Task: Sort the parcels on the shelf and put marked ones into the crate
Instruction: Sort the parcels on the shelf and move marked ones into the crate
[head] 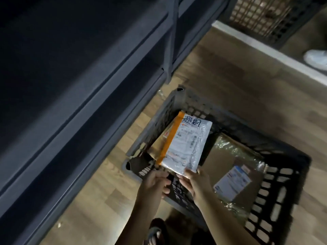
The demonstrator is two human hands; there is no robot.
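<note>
Above the crate [159,121], my right grip [196,181] pinches the marked parcel [184,144] by its near edge; my left grip [155,183] curls alongside, holding what I cannot tell.

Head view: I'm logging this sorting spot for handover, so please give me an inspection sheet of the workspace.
Surface: wooden floor; the crate stands on it.
Job's things: the dark lattice crate holds a taped cardboard box and a brown parcel; marked mailer, handwriting on top, over that parcel.
Clutter: small shiny scrap by the crate's far corner, too blurred to name.
Grips: right hand pinches the mailer's near edge; left hand curled at the crate rim, hold unclear.
Cables: nothing seen.
Surroundings: dark shelf on the left; second crate and white shoe beyond.
</note>
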